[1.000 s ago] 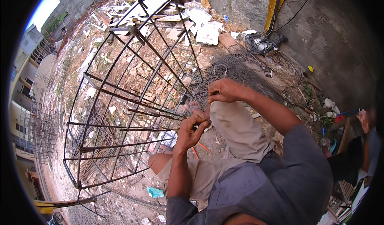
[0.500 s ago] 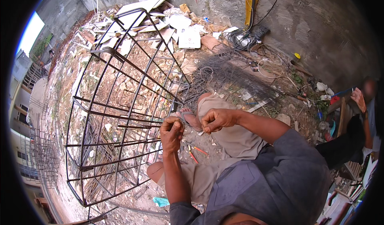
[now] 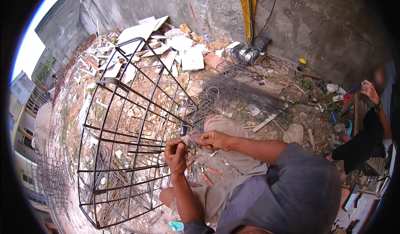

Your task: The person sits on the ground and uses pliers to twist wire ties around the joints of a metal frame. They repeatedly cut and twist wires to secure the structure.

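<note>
My left hand (image 3: 176,155) is closed in a pinch beside the near end of a steel rebar cage (image 3: 125,130), close to its bar ends. My right hand (image 3: 213,140) is pinched shut a little to the right, just above my sandalled foot. Whatever lies between the fingers of either hand is too thin or hidden to make out. The cage is a long frame of dark bars with bent rectangular ties, lying at my left. On the dirt below my hands lies a red-handled tool (image 3: 207,177), seemingly pliers.
A heap of broken white boards (image 3: 137,38) lies at the far wall. Dark wire mesh (image 3: 241,90) and coiled cable (image 3: 246,55) are ahead to the right. Another person's hand (image 3: 370,91) shows at the far right. Loose rods (image 3: 106,180) lie beneath the cage.
My right hand has come left and slightly down, nearer my left hand. Both stay pinched. The view has shifted, so the cage and ground appear lower.
</note>
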`<state>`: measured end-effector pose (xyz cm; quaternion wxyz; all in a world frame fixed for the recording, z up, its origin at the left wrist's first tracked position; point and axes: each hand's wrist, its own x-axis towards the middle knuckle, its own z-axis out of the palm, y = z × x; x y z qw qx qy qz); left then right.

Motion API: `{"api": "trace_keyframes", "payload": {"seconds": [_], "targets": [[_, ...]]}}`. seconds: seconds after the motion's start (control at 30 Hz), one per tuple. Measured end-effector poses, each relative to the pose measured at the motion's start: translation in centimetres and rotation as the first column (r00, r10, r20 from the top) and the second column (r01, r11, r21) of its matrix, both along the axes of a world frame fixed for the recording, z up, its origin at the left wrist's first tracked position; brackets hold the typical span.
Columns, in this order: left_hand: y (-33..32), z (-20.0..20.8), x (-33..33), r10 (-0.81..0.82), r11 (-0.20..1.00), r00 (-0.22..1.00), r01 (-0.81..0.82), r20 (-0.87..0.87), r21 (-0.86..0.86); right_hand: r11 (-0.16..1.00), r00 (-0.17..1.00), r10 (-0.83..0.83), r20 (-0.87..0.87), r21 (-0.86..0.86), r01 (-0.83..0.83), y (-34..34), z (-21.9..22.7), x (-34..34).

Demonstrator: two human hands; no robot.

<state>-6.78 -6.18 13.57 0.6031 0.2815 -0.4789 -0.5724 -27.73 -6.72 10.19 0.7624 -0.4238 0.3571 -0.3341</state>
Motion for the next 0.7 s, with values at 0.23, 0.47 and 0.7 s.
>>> {"api": "trace_keyframes", "payload": {"seconds": [0.23, 0.47, 0.7], "targets": [[-0.2, -0.9, 0.7, -0.015, 0.994, 0.997, 0.007, 0.075, 0.107, 0.906, 0.915, 0.384, 0.125, 0.142, -0.4, 3.0, 2.0, 0.5], [-0.8, -0.4, -0.4, 0.163, 0.978, 0.86, -0.077, 0.483, -0.192, 0.951, 0.991, 0.112, 0.073, -0.298, -0.085, -2.0, 6.2, -6.4], [0.0, 0.5, 1.2, 0.13, 0.963, 0.632, 0.101, 0.764, -0.248, 0.818, 0.921, -0.028, -0.388, -0.538, -0.202, -7.8, 5.6, -6.6]]}}
